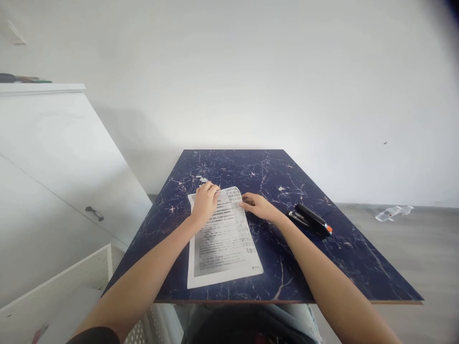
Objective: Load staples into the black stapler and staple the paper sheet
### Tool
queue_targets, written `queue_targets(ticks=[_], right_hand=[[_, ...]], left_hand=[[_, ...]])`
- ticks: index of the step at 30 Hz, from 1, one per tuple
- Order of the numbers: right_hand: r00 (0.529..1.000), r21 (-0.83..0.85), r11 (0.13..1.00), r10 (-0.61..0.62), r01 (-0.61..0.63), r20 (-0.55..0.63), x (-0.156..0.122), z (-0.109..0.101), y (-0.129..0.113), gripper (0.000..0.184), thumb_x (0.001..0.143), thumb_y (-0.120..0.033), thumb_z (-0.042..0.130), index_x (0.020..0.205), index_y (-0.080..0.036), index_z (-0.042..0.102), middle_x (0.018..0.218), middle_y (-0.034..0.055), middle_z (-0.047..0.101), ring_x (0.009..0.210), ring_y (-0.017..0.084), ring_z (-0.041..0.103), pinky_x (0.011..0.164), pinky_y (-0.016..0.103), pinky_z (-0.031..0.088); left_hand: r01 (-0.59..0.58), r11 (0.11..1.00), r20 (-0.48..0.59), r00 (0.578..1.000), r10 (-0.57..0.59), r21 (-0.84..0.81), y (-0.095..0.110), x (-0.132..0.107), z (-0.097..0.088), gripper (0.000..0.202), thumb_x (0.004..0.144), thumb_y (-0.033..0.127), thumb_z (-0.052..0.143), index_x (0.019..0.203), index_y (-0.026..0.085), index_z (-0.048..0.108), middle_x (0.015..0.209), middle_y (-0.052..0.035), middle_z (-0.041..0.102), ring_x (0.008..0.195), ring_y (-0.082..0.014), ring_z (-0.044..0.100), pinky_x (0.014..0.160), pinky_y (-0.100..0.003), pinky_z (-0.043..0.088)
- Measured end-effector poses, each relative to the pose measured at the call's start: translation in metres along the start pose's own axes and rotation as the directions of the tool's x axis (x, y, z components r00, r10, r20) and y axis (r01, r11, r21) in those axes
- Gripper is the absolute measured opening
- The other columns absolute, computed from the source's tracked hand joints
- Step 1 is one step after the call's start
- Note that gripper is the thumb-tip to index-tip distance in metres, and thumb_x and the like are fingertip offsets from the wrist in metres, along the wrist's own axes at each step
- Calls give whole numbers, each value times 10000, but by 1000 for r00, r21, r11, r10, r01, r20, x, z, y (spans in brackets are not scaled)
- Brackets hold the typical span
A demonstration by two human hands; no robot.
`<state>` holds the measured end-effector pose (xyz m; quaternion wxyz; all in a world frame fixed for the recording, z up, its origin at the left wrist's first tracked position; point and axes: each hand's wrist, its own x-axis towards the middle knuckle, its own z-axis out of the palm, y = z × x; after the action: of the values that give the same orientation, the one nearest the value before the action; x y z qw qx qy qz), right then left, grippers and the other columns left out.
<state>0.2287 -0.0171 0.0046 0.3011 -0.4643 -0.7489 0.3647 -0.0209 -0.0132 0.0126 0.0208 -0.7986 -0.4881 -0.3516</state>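
A printed sheet of paper lies on a dark blue marbled table. My left hand rests on the sheet's far left corner, fingers curled and pressed together at the top edge. My right hand touches the sheet's far right edge, fingers bent and pinching at the paper. A black stapler with an orange tip lies on the table just right of my right wrist.
Small pale scraps lie beyond my left hand, another scrap further right. A white cabinet with a dark handle stands to the left. A crumpled plastic bottle lies on the grey floor at right.
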Motion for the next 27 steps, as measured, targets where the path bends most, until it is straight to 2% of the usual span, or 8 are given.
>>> queue_targets(ticks=[4, 9, 13, 18, 20, 22, 25, 27], right_hand=[[973, 219, 975, -27, -25, 229, -4, -6, -4, 308, 873, -413, 632, 1054, -164, 638, 865, 45, 737, 793, 184, 654, 752, 327, 522], [951, 238, 969, -13, -64, 307, -7, -6, -9, 271, 817, -384, 682, 972, -161, 680, 805, 36, 740, 704, 167, 638, 641, 291, 514], [988, 365, 921, 91, -132, 128, -5, -6, -2, 255, 808, -410, 677, 894, -171, 661, 769, 44, 728, 644, 172, 636, 544, 279, 513], [968, 478, 878, 140, -24, -210, -1, -13, 2, 330, 792, -491, 688, 930, -194, 642, 862, 62, 741, 694, 196, 651, 535, 289, 513], [941, 496, 868, 145, 28, -307, 0, -16, 3, 367, 792, -503, 686, 987, -195, 643, 924, 78, 745, 729, 207, 661, 557, 301, 521], [915, 503, 861, 142, 74, -377, 0, -19, 4, 388, 802, -507, 676, 1031, -196, 639, 985, 90, 743, 777, 216, 671, 586, 307, 530], [897, 483, 868, 121, 112, -426, 1, -24, 7, 402, 821, -528, 656, 1058, -204, 629, 1032, 92, 738, 837, 225, 678, 617, 309, 537], [894, 478, 871, 120, 115, -433, 1, -28, 8, 411, 824, -542, 653, 1062, -209, 624, 1039, 89, 737, 868, 231, 680, 642, 324, 550]], left_hand=[[-4, 999, -101, 995, -2, -51, -1, 0, -4, 161, 986, 200, 458, 964, 214, 617, 984, -70, 580, 983, -239, 550, 937, -406, 399], [34, 995, -164, 985, -48, -90, -3, 0, -7, 170, 987, 227, 455, 993, 215, 624, 995, -77, 564, 976, -244, 546, 931, -417, 427], [48, 994, -247, 966, -70, -94, -1, 0, -10, 216, 955, 284, 550, 1158, 233, 602, 1161, -116, 537, 1131, -288, 523, 1022, -472, 416], [135, 974, -382, 903, -197, -184, 0, -1, -8, 611, 879, 354, 681, 1392, 209, 383, 1400, -186, 421, 1343, -335, 401, 1132, -522, 339], [180, 933, -342, 895, -287, -312, -4, 0, -3, 644, 867, 373, 697, 1386, 220, 347, 1398, -178, 436, 1298, -310, 467, 1097, -494, 396], [204, 865, -225, 915, -335, -458, -8, 1, 1, 572, 882, 385, 675, 1335, 242, 357, 1343, -146, 499, 1180, -263, 572, 1012, -443, 478], [208, 801, -21, 964, -264, -561, -12, 3, 5, 361, 924, 394, 609, 1207, 248, 439, 1205, -93, 597, 1064, -224, 638, 928, -393, 523], [186, 794, 22, 977, -213, -579, -12, 4, 6, 359, 917, 394, 615, 1199, 246, 448, 1216, -96, 602, 1116, -233, 625, 939, -385, 518]])
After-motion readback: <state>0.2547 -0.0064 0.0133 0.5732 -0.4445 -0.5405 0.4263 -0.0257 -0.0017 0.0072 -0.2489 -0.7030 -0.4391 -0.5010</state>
